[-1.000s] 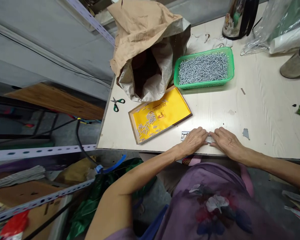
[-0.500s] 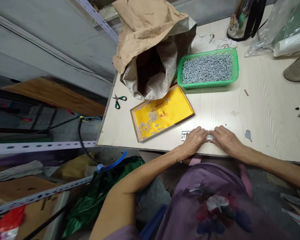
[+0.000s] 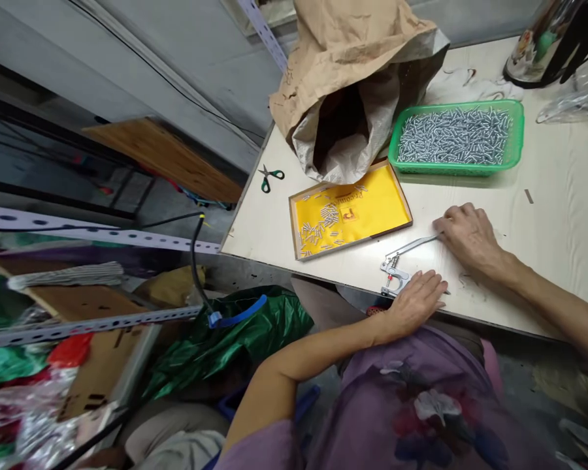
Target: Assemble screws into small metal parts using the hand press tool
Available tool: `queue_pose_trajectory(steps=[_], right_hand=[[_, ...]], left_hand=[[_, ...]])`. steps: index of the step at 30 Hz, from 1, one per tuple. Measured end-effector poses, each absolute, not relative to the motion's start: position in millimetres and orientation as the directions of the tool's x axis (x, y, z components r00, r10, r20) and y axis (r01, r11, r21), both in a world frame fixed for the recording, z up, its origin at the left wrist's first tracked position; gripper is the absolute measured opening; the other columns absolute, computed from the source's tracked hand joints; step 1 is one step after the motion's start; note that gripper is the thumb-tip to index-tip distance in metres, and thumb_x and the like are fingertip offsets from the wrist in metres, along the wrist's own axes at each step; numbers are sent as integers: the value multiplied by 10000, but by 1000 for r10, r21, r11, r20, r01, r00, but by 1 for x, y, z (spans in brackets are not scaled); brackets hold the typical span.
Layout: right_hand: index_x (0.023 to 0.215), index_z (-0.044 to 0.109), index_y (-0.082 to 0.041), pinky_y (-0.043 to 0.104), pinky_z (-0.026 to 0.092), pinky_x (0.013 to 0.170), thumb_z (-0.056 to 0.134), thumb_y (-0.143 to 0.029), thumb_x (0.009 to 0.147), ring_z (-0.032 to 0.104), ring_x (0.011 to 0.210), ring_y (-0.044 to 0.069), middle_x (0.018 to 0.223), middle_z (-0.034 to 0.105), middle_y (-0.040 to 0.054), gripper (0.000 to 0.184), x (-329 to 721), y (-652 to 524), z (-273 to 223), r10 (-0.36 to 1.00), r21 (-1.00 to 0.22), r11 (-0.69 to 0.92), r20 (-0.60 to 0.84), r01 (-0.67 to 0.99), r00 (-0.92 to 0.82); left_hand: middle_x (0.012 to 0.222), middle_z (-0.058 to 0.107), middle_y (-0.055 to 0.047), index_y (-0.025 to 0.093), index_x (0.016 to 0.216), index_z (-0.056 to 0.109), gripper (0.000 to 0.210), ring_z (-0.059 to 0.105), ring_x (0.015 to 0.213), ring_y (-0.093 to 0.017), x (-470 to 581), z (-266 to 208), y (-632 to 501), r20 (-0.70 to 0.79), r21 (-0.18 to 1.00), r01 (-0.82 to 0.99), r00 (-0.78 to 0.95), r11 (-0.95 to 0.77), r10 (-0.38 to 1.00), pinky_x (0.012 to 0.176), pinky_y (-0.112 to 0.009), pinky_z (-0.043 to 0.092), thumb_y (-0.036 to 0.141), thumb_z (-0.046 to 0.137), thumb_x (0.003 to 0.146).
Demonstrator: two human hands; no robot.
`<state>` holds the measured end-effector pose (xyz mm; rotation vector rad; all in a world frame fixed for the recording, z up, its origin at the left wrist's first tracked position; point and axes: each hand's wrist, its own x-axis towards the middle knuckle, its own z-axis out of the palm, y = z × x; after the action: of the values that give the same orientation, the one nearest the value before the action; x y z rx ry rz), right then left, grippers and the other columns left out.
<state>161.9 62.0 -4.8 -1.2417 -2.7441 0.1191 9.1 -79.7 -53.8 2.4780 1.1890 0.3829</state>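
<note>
A pair of silver metal pliers [image 3: 397, 282] lies at the table's front edge, its handles spread wide and a coil spring and a small red part showing near the jaw. My left hand [image 3: 418, 297] lies over the lower handle and presses it to the table; the handle's tip pokes out past the fingers. My right hand [image 3: 470, 232] has its fingers closed on the end of the upper handle. Left of the pliers, a shallow tray [image 3: 353, 246] with a yellow bottom holds scattered small silver metal pieces [image 3: 330, 215].
Behind the tray, a green basket [image 3: 519, 134] is full of small silver pieces. A large paper sack [image 3: 343, 59] gapes open beside it. Scissors [image 3: 270, 177] lie near the table's left edge, and a kettle [image 3: 543, 49] stands at the back right.
The pliers' handles have swung apart. My right hand has moved away from the table edge with the upper handle, while my left hand has flattened over the lower one. The view has shifted left.
</note>
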Motion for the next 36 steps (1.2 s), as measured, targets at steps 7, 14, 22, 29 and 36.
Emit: queue_pose_trajectory(steps=[7, 14, 22, 29, 36], right_hand=[[798, 709, -213, 357, 348, 759, 613, -194, 882, 473, 1087, 262, 1028, 647, 72, 129, 86, 17, 4, 207, -259, 944, -24, 206, -978], [784, 636, -172, 349, 365, 707, 594, -172, 878, 510, 819, 202, 803, 633, 55, 102, 68, 12, -32, 90, -275, 961, 207, 30, -974], [978, 624, -178, 345, 482, 744, 477, -223, 974, 587, 841, 192, 891, 665, 75, 154, 103, 88, 33, 480, -434, 872, 673, 225, -563], [1274, 585, -147, 515, 434, 943, 430, -344, 982, 523, 1066, 329, 1092, 607, 182, 385, 149, 151, 73, 689, -247, 678, 542, 693, -481], [1055, 671, -149, 405, 487, 765, 422, -274, 984, 586, 887, 258, 956, 655, 127, 288, 150, 64, 27, 609, -301, 793, 425, 530, -670]], left_hand=[[1224, 656, -76, 265, 1265, 600, 345, 573, 1196, -238, -2, -46, -87, -23, 460, 733, 575, -502, 818, 945, -407, 529, 281, 434, 963], [1009, 681, -97, 251, 1093, 680, 249, 615, 970, -228, -98, -12, -68, 175, 412, 871, 213, -267, 961, 789, -376, 524, 240, 472, 955], [932, 647, -84, 175, 937, 710, 187, 544, 926, -215, -184, -5, 8, 3, 149, 989, -21, 20, 1000, 813, -331, 473, 156, 524, 925], [888, 612, -93, 159, 857, 695, 227, 520, 938, -217, -189, -7, 16, -207, 89, 986, 156, -141, 966, 797, -326, 458, 186, 489, 950], [843, 647, -84, 151, 750, 649, 136, 570, 868, -206, -191, 0, 8, -99, 220, 975, 49, -26, 994, 825, -342, 477, 132, 575, 862]])
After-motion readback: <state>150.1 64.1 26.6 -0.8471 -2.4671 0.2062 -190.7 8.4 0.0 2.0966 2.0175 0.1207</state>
